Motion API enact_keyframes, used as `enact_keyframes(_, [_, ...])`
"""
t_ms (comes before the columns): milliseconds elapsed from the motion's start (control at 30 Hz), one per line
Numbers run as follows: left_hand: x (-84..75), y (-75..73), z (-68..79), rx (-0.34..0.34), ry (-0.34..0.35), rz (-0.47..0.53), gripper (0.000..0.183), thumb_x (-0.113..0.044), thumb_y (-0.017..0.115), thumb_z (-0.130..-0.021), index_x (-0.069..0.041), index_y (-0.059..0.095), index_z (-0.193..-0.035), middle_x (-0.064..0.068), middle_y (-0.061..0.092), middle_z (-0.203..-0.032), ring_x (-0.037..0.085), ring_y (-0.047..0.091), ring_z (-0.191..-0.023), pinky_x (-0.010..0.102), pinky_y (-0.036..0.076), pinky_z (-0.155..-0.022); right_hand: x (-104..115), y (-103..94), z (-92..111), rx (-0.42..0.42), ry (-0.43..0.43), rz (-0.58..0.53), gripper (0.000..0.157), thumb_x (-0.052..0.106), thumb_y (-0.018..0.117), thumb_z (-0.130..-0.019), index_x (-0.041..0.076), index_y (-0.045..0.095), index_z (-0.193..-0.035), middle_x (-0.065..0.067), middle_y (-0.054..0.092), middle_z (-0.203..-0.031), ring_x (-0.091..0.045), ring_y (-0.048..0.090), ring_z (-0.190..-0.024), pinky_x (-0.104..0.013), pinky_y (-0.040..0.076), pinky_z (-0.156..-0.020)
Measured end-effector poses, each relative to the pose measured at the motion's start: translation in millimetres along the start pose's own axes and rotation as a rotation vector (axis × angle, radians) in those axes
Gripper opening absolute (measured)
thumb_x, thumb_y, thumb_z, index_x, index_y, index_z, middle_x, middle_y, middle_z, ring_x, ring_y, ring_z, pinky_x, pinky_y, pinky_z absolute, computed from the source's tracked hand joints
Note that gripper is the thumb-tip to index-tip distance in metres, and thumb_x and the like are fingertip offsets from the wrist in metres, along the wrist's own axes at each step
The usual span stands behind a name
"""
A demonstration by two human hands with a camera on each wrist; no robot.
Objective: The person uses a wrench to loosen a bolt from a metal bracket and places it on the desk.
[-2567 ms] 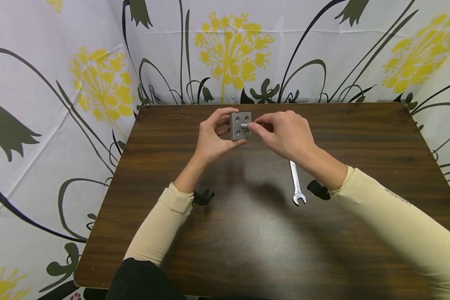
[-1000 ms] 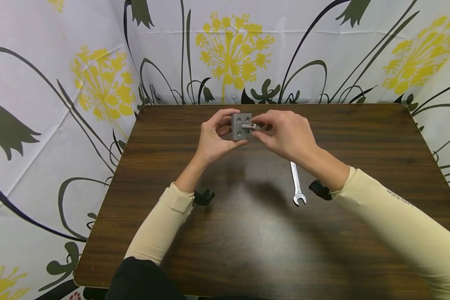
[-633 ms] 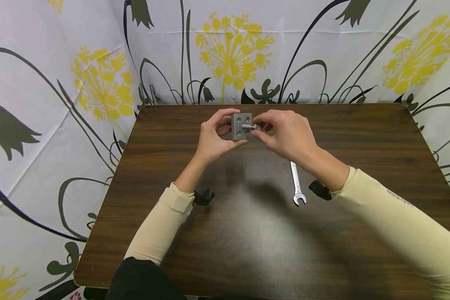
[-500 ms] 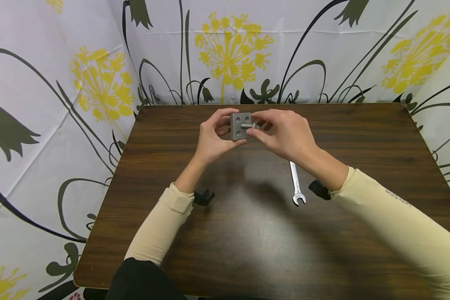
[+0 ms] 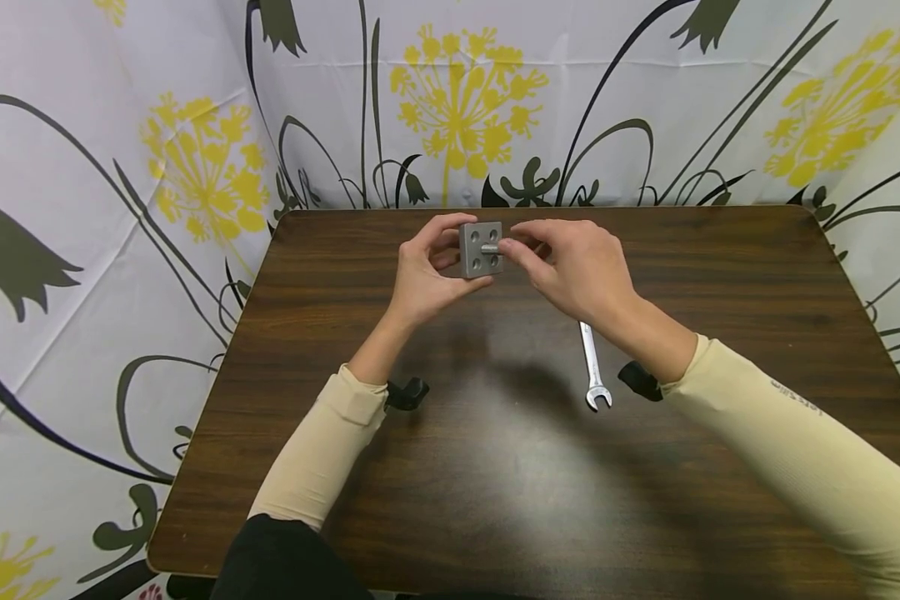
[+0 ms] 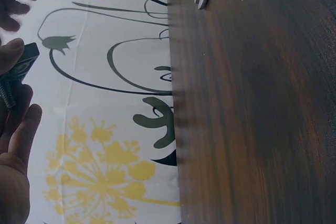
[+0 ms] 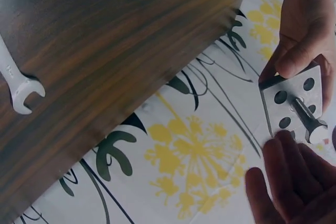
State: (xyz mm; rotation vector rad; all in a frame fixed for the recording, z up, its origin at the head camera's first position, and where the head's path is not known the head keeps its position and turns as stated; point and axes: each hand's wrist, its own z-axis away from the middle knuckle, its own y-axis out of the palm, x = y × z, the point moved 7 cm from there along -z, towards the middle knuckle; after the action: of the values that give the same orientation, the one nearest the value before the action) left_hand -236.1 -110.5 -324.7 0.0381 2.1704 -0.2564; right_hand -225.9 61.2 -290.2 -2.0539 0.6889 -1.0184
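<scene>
Because the head view looked down over the person's own arms, pale sleeves [image 5: 315, 458] came nearest, above a dark wood-grain tabletop [image 5: 345, 508]. Beyond them a metal wrench [image 5: 589, 354] lay flat on the wood, forked end twd. the viewer, its other end hidden behind the R. hand [image 5: 577, 262]. Farther on, approx. centre, both hands were raised over the table. The L. hand [image 5: 429, 279] grasped a grey metal plate [image 5: 484, 237] by opposite edges, thumb below, fingers above. A bolt [image 7: 304, 114] stood out from the plate's middle (four holes [image 7: 308, 84] sat round it, one nr. each corner), much of its shank exposed. R. fingers [image 7: 286, 174] lay loose about the bolt head [image 7: 317, 134], seemingly w/o a firm pinch; whether the thumb touched it couldn't be told. Step in hand, by judgement: turning the bolt by finger, in or out being unclear. Next move prob. called for a pinch on the head & a short turn, w/ the plate held steady & the bolt square to its face; a slanted bolt might bind. Farthest back, behind the table's far edge, hung a white cloth [image 5: 457, 92] w/ yellow & dark plant motifs.
</scene>
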Motion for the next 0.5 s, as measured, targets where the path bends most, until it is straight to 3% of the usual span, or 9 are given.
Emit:
enact_keyframes(100, [0.0,0.3,0.2,0.004,0.002,-0.005,0.065,0.015,0.085,-0.062,0.007,0.058,-0.120,0.022,0.067,-0.108,0.023,0.067,-0.098,0.046,0.057,-0.084,-1.9,2.0,-0.8,0.026,0.029,-0.005,0.030,0.043,0.063,-0.095,0.018,0.077,-0.104,0.005,0.067,-0.073,-0.012,0.057,-0.063,-0.035,0.042,-0.053])
enact_keyframes(200, [0.8,0.5,0.5,0.008,-0.002,-0.005,0.065,0.016,0.085,-0.062,0.007,0.059,-0.120,0.022,0.067,-0.107,0.023,0.067,-0.099,0.046,0.056,-0.084,2.2,2.2,-0.6,0.033,-0.045,-0.011,0.022,0.032,0.071,-0.091,0.016,0.076,-0.106,0.003,0.070,-0.082,-0.014,0.062,-0.071,-0.037,0.047,-0.058])
enact_keyframes(300, [0.5,0.1,0.5,0.005,-0.004,-0.001,0.064,0.017,0.084,-0.061,0.008,0.058,-0.120,0.023,0.066,-0.108,0.023,0.067,-0.099,0.046,0.056,-0.084,5.9,0.2,0.0,0.010,-0.101,-0.011,0.028,0.029,0.076,-0.088,0.014,0.074,-0.111,0.001,0.072,-0.094,-0.015,0.067,-0.082,-0.038,0.051,-0.062])
enact_keyframes(500, [-1.3,0.3,-1.0,0.001,0.004,-0.006,0.064,0.016,0.084,-0.062,0.007,0.058,-0.120,0.023,0.066,-0.109,0.024,0.067,-0.098,0.046,0.056,-0.085,-1.4,0.2,-0.9,0.017,0.029,0.001,0.034,0.045,0.062,-0.095,0.017,0.076,-0.106,0.004,0.068,-0.075,-0.013,0.059,-0.065,-0.036,0.044,-0.053])
